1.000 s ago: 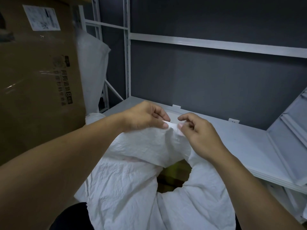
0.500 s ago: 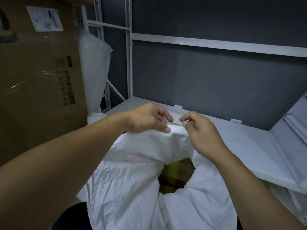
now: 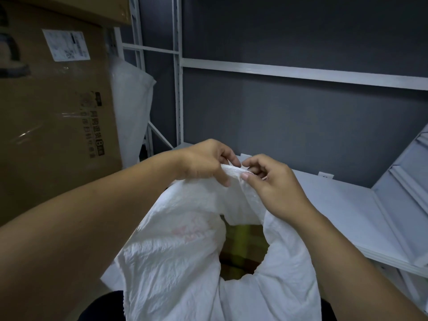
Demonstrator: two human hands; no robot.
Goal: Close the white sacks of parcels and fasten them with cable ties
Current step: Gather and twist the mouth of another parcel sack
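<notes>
Nearest, at the bottom edge, a patch of dark clothing (image 3: 102, 306) shows beside the white sack (image 3: 176, 262), which stands right in front of the person, on the near side of a white shelf (image 3: 347, 212). Its crinkled cloth hangs slack and its mouth gapes open; through the opening, yellowish and brown parcels (image 3: 245, 246) show inside, too blurred to tell apart. Both bare forearms reach over the sack to the far side of its rim, which is lifted into a bunched peak. The left hand (image 3: 206, 163) pinches that peak between thumb and curled fingers. The right hand (image 3: 271, 181) pinches it just beside, thumb on the near face and fingers curled behind, so the two hands almost touch. Beyond them the shelf board runs off to the right, where a white panel (image 3: 403, 181) leans tilted. On the left a big cardboard box (image 3: 58, 112) with a white shipping label (image 3: 66, 45) and dark print rises close by. Behind it a second white sack (image 3: 132, 107) stands upright beside the white rack post (image 3: 178, 89). A dark grey wall (image 3: 301, 123) closes the back, crossed by a white rail (image 3: 301, 74).
</notes>
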